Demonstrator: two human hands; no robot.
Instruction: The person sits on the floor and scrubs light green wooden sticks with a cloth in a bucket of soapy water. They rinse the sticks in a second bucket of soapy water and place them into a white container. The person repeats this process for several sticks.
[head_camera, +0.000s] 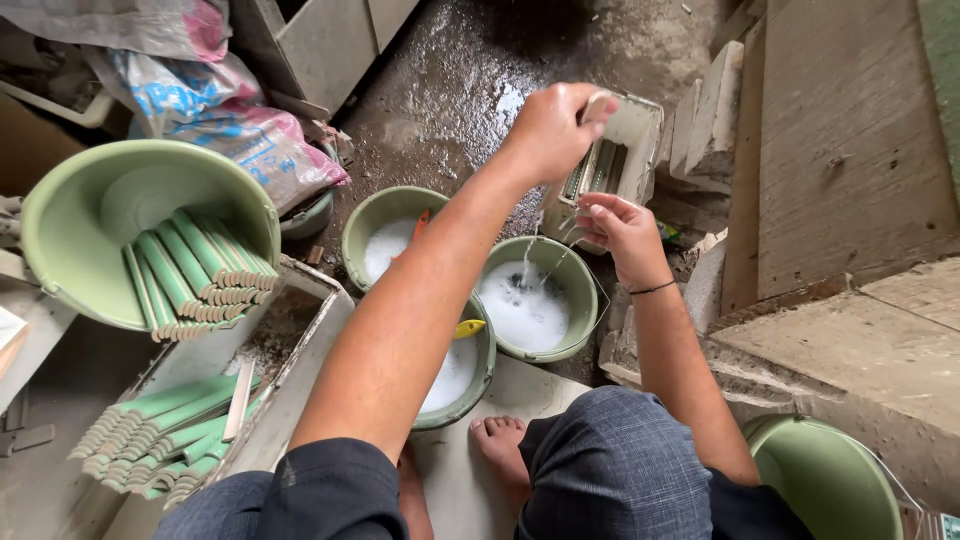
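Above a green bucket of white liquid, right hand with fingers curled under a pale box mould, liquid dripping down, left hand clenched on its upper rim, wet floor beyond.

Soft daylight, wet floor glaring, edges slightly warped.

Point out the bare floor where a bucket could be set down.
Free: wet floor between the sacks and the cream container both hands hold; also the slab beside the bare foot. Crowded: three foamy green buckets under the left hand and right hand.
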